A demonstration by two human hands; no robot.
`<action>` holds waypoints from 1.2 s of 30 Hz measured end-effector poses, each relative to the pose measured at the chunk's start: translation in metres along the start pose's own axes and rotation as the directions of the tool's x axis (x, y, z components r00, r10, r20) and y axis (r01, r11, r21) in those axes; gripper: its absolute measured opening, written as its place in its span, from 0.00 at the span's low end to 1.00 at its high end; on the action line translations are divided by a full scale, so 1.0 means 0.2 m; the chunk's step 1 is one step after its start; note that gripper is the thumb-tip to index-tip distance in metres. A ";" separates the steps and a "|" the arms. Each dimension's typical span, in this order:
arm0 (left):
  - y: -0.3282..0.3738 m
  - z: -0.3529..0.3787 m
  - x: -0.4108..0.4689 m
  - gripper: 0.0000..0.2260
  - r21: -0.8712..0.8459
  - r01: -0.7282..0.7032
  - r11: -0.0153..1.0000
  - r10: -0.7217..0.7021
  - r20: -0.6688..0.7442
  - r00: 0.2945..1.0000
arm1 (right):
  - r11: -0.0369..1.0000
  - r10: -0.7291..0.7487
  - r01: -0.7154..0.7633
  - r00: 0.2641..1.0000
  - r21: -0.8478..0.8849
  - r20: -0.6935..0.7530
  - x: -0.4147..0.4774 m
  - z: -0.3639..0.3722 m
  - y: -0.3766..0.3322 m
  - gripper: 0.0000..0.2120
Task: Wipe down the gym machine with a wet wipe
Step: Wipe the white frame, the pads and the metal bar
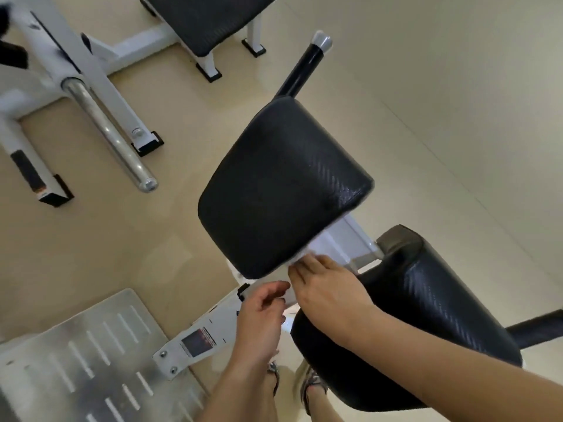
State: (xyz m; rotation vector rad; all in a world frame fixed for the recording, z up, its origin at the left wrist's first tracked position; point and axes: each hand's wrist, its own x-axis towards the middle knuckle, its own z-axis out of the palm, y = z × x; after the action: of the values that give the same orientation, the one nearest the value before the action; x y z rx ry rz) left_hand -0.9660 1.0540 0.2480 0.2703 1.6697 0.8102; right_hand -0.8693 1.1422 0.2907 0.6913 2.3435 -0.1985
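The gym machine has a white frame (213, 324) and two black padded cushions. The upper pad (280, 190) fills the centre and the lower pad (420, 315) lies at the right. A white wet wipe (306, 256) shows at the near lower edge of the upper pad, where it meets the frame. My right hand (326, 290) lies over the wipe, its fingers stretched out and pressing it against that edge. My left hand (262, 315) hovers just left of it by the frame, fingers loosely curled with nothing seen in them.
A ribbed metal footplate (82, 360) sits at the lower left. A black handle with a grey cap (304, 62) sticks out beyond the upper pad. Another bench (210, 22) and a white machine with a chrome bar (106, 129) stand on the beige floor behind. My sandalled feet (310, 385) are below.
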 end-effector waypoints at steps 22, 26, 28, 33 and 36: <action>-0.17 0.10 -0.13 0.18 -0.014 -0.034 0.999 0.031 -0.155 0.987 | 0.972 -0.193 0.215 0.961 -0.099 0.196 0.06 0.01 -0.04 0.12; -0.02 0.22 -0.19 0.17 0.006 -0.172 0.985 0.172 -0.100 0.980 | 0.991 -0.134 0.136 0.989 -0.020 0.062 -0.18 -0.17 0.10 0.06; 0.08 0.30 -0.18 0.15 0.068 -0.218 0.974 0.222 -0.059 0.973 | 0.996 -0.089 0.089 0.996 0.020 -0.007 -0.25 -0.22 0.19 0.08; 0.26 0.41 -0.11 0.12 0.235 -0.293 0.927 0.286 0.065 0.956 | 0.958 0.059 -0.042 0.997 0.285 -0.050 -0.26 -0.26 0.41 0.15; 0.28 0.40 -0.11 0.16 0.313 -0.287 0.905 0.276 0.080 0.958 | 0.964 0.048 -0.021 0.994 0.264 -0.095 -0.28 -0.23 0.42 0.13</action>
State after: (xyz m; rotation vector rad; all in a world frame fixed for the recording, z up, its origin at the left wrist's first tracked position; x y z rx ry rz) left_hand -0.9000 1.1119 0.2962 0.7649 1.7515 0.7340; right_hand -0.8162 1.2035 0.3659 0.8872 2.4237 -0.4756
